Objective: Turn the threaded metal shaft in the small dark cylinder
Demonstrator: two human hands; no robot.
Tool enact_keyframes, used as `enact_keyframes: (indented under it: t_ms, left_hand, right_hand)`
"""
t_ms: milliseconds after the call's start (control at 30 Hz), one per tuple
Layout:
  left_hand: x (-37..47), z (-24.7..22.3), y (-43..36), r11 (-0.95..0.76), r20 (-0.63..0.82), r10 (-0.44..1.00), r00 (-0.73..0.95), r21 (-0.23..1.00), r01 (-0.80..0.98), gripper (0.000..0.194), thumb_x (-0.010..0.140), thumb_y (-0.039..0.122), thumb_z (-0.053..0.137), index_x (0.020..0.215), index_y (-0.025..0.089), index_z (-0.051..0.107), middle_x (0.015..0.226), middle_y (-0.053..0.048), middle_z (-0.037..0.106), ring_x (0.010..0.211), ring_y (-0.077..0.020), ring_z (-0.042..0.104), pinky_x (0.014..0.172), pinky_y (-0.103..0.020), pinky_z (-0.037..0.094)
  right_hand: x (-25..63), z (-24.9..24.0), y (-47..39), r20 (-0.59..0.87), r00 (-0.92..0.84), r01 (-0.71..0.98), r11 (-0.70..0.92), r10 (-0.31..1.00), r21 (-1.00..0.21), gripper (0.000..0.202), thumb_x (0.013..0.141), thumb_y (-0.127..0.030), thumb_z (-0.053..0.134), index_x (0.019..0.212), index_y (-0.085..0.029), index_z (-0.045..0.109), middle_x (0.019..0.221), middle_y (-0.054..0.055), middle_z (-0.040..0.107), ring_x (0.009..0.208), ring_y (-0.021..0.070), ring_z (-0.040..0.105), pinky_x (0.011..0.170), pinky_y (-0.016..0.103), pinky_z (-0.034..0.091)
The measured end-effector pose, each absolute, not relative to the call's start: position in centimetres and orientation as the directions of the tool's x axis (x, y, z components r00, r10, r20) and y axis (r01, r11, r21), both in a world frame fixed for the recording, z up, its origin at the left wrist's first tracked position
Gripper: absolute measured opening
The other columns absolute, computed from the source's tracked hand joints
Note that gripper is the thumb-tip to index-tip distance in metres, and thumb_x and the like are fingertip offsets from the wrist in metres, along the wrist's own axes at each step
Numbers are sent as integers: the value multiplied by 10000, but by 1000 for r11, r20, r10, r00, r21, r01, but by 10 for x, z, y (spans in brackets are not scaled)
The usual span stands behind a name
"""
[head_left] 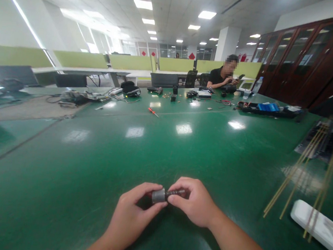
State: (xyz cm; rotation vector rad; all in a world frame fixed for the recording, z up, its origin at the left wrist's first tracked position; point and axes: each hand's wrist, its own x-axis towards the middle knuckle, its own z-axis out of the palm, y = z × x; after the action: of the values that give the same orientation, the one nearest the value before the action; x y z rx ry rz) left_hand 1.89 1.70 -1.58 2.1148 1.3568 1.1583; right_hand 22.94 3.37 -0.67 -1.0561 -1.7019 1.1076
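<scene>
Low in the head view, my left hand (131, 210) grips a short grey metal cylinder (158, 196) between thumb and fingers. A dark ribbed shaft (177, 193) points right from the cylinder's end, roughly in line with it. My right hand (197, 204) pinches this shaft with thumb and forefinger, close against the cylinder. Whether the two pieces are joined I cannot tell. Both hands are just above the green tabletop (164, 152), and the fingers hide part of each piece.
A red-handled screwdriver (152, 111) lies farther up the table. Thin yellowish rods (295, 173) and a white power strip (318, 226) are at the right. A black tray with blue items (270, 108) stands at the back right. Beyond the table a person (222, 75) holds a phone.
</scene>
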Motion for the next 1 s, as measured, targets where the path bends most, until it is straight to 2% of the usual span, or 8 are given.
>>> enact_keyframes:
  t_ms: [400, 1000]
  left_hand:
    - [18, -14, 17, -473, 445, 872, 201, 664, 580, 230, 798, 335, 787, 1013, 315, 706, 947, 56, 732, 830, -137, 694, 771, -212, 537]
    - [19, -10, 17, -470, 453, 871, 192, 651, 596, 230, 816, 384, 759, 992, 239, 726, 941, -28, 738, 837, -199, 704, 770, -274, 574]
  right_hand:
    - [230, -7, 34, 192, -304, 200, 259, 933, -945, 83, 751, -185, 725, 815, -174, 777, 770, 15, 676, 693, 146, 592, 633, 255, 427]
    - [232, -6, 35, 172, -302, 196, 238, 938, -951, 95, 759, -189, 713, 835, -179, 769, 776, 17, 669, 693, 148, 578, 641, 257, 435]
